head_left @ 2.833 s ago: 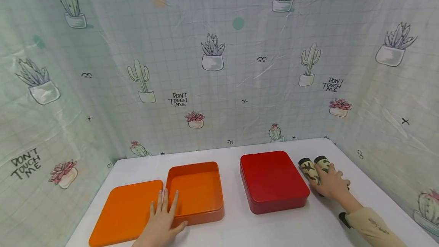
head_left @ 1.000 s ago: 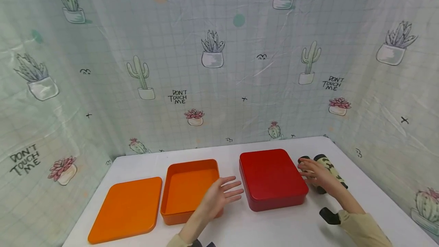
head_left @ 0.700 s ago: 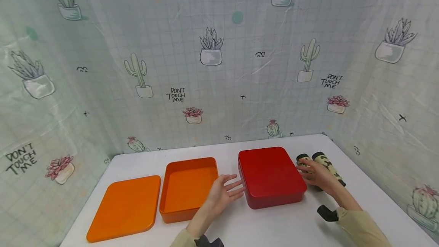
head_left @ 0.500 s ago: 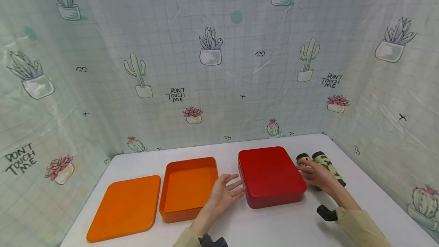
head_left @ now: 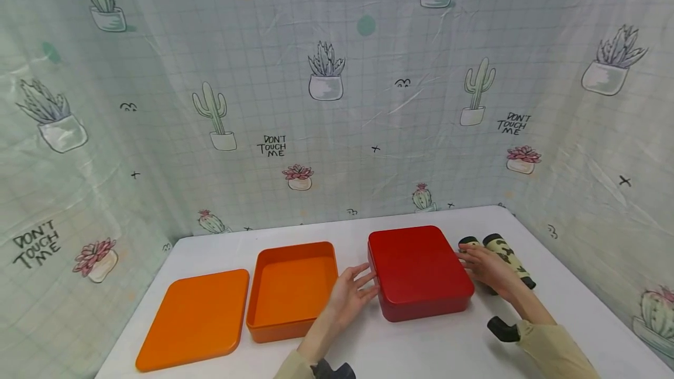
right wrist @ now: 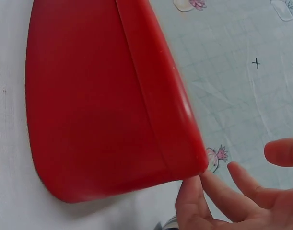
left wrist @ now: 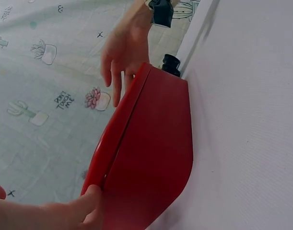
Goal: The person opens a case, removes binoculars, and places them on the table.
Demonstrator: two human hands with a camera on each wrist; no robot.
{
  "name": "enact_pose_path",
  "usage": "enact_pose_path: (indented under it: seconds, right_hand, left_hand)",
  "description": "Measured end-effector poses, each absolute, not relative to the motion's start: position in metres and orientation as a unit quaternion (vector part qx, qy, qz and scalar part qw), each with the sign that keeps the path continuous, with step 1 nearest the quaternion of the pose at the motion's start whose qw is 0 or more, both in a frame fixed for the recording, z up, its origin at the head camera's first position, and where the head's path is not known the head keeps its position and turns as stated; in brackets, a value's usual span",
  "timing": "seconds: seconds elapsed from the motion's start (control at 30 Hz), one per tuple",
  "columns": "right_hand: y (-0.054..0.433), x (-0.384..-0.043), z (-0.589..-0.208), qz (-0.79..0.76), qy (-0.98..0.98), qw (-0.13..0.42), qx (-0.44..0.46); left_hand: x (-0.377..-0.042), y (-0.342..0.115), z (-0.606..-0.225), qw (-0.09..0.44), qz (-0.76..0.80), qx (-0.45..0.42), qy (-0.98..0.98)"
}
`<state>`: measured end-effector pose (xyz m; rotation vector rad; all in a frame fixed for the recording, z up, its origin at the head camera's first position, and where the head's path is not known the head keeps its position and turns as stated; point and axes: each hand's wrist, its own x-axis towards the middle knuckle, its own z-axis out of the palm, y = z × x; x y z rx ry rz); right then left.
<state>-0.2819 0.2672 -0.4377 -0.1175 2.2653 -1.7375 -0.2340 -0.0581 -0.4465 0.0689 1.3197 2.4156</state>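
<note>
A red square box (head_left: 421, 271) with its lid on sits on the white table. My left hand (head_left: 350, 297) is at its left side, fingers extended; in the left wrist view the left fingertips (left wrist: 91, 194) touch the lid's edge near the seam. On the opposite side is my right hand (head_left: 489, 271), its fingers fairly straight, and in the right wrist view its fingertips (right wrist: 192, 189) meet the box's lower corner. Partly hidden behind that hand lie camouflage-patterned binoculars (head_left: 505, 253) with black ends.
To the left of the red box stands an orange open box (head_left: 292, 285). Its flat orange lid (head_left: 195, 320) lies on the table (head_left: 421, 355) beside it. A curtain (head_left: 337, 133) printed with cacti hangs around the back and sides.
My left hand has moved from the orange box across to the red box's left side. My right hand has left the binoculars and shifted left to the red box's right side.
</note>
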Motion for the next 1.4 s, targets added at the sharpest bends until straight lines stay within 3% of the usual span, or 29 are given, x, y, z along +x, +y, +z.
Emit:
enact_pose_path:
  seconds: [0.7,1.4]
  right_hand:
    - [0.264,-0.280,-0.425,-0.582,0.795,0.165,-0.053]
    - [0.268,-0.270,-0.410,-0.577,0.795,0.172,-0.068]
  left_hand:
    - [-0.231,-0.054,-0.443,0.166,0.857,0.028,0.487]
    - [-0.226,-0.051,-0.432,0.172,0.850,0.051,0.494]
